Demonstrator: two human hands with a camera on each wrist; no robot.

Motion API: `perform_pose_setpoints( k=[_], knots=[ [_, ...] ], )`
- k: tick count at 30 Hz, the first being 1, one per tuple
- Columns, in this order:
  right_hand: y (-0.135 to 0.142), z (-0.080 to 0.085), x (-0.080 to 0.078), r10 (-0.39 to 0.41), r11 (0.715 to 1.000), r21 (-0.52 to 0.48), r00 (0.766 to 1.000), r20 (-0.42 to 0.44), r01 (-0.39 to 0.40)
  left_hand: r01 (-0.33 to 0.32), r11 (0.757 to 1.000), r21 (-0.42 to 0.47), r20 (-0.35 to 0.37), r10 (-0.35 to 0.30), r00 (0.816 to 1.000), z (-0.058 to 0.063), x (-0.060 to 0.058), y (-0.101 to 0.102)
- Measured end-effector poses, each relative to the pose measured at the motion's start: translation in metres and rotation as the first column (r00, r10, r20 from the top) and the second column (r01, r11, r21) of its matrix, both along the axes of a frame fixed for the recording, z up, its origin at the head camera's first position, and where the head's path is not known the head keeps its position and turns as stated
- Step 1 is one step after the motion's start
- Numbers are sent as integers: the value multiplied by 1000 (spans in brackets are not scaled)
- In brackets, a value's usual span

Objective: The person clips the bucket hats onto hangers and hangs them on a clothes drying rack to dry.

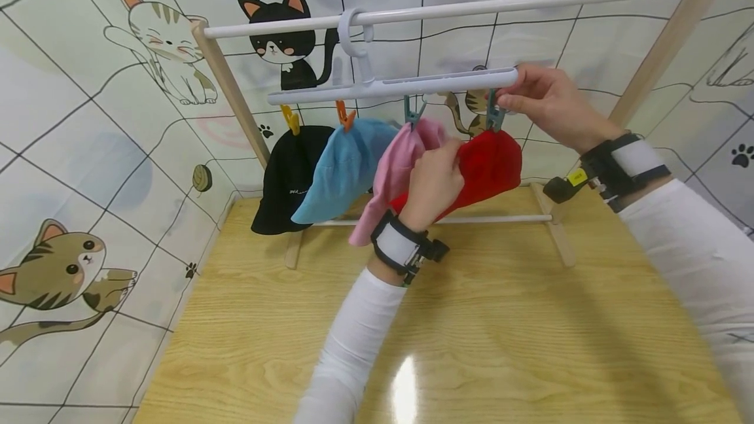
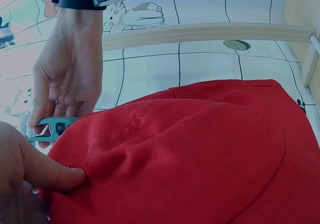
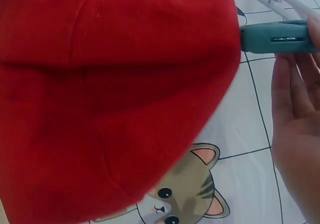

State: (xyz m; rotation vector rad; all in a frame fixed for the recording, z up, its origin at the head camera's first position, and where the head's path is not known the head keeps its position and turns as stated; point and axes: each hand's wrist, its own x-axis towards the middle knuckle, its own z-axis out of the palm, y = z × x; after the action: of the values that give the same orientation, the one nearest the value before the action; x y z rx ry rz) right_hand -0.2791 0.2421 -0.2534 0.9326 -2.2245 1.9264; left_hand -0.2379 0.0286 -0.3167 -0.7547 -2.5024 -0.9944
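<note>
A red hat (image 1: 493,165) is below the right end of a white hanger (image 1: 394,87). My left hand (image 1: 437,175) holds the red hat, its thumb (image 2: 65,176) on the cloth in the left wrist view. My right hand (image 1: 548,100) pinches a teal clip (image 1: 495,115) under the hanger's end. In the right wrist view the clip (image 3: 275,37) meets the hat's top edge; its jaw tips are hidden. Beside it a pink bucket hat (image 1: 396,169) hangs from another teal clip (image 1: 414,112), partly behind my left hand.
Further left, a light blue hat (image 1: 347,169) hangs from an orange clip (image 1: 345,115) and a black hat (image 1: 288,178) from a yellow clip (image 1: 290,120). The hanger hooks over the white rail (image 1: 530,2) of a wooden-legged rack on a wooden table (image 1: 501,332). A cat-print backdrop stands behind.
</note>
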Motion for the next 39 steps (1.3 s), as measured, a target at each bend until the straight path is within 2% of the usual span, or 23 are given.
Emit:
perform_pose_setpoints(
  k=[5,10,20,30,37,39],
  knots=[
    [-5,-3,-1,48,994,-104,998,29,-45,7,1000,15,13,-8,1000,2,-1,5],
    [-9,-5,-2,52,991,-127,998,19,-50,-8,1000,22,20,8,1000,4,-2,8],
    [-9,-6,-1,-2,997,-75,1000,-5,2,-14,996,84,8,13,1000,7,2,5],
    [-3,-11,-1,26,994,-105,999,43,-21,-13,993,121,-22,15,1000,8,7,7],
    [4,-19,1,16,994,-110,998,65,-9,-39,995,94,-16,40,999,1,9,12],
    [4,-20,1,-9,995,-96,999,52,14,-40,995,88,-6,40,999,-3,9,13]
  ],
)
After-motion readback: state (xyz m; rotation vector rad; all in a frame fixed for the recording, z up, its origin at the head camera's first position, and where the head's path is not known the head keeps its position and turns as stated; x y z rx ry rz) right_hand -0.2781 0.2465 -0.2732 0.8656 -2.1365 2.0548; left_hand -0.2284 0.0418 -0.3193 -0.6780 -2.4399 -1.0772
